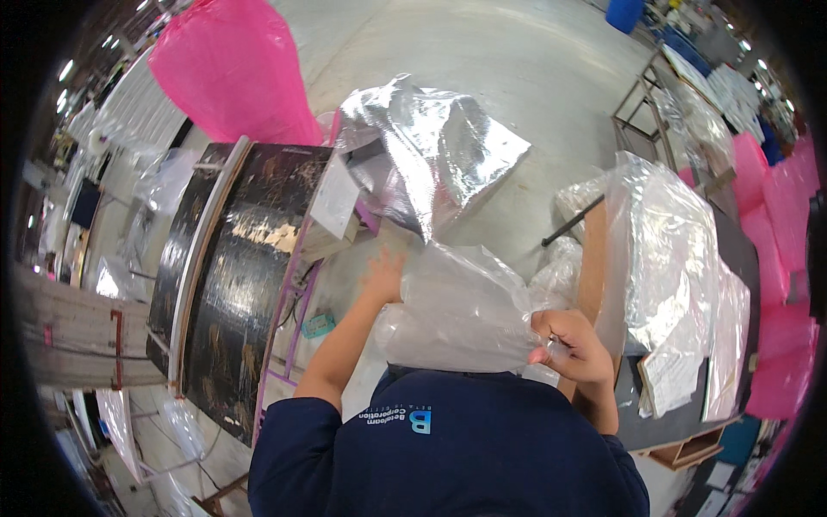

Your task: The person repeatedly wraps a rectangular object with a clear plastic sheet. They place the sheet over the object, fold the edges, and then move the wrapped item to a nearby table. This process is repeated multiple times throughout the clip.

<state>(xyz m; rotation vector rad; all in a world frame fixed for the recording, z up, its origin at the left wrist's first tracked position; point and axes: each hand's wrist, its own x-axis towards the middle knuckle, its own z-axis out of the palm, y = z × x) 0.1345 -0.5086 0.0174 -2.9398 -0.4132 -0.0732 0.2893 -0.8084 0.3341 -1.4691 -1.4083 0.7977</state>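
Observation:
A clear plastic bag point(465, 310) stretches across in front of my body, its film crumpled and partly puffed out. My right hand point(575, 346) is closed on the bag's right end, the thumb and fingers pinching the film. At the bag's left side, my left hand point(383, 274) reaches forward with its fingers spread, slightly blurred by motion. Just beyond the bag lies a shiny silver foil sheet point(465, 146), wrinkled and folded; the bag's upper edge comes close to its lower tip.
A worn black-topped bench point(258, 258) with a metal bar stands at left, a large pink bag point(233, 73) behind it. To the right, a dark table point(732, 250) carries clear film point(668, 250). A small teal box point(318, 325) sits below the bench edge.

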